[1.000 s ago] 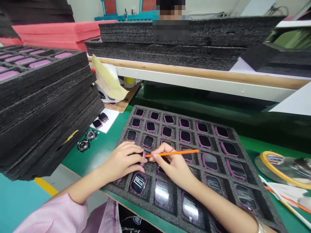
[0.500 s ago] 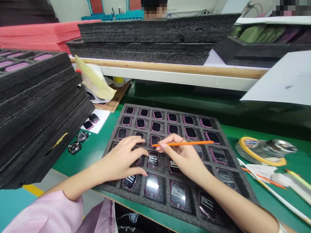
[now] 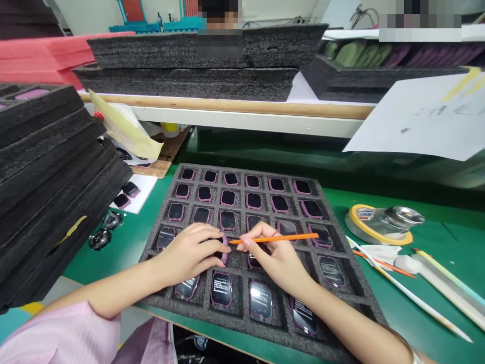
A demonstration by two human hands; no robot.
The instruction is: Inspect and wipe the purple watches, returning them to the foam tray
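Left hand (image 3: 187, 255) positioned over the middle of a grey foam tray (image 3: 265, 171), fingers (image 3: 206, 236) closed around a pink-cased smartwatch (image 3: 225, 247); seating in a compartment not distinguishable. Right hand (image 3: 278, 260) placed alongside, thumb and fingers (image 3: 257, 233) pinched on an orange stick (image 3: 284, 237), tip just beside the pink case. Further smartwatches (image 3: 231, 179) seated in surrounding compartments, screens upward.

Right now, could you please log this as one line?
left hand on pink-edged smartwatch | right hand holding orange stick | black foam tray
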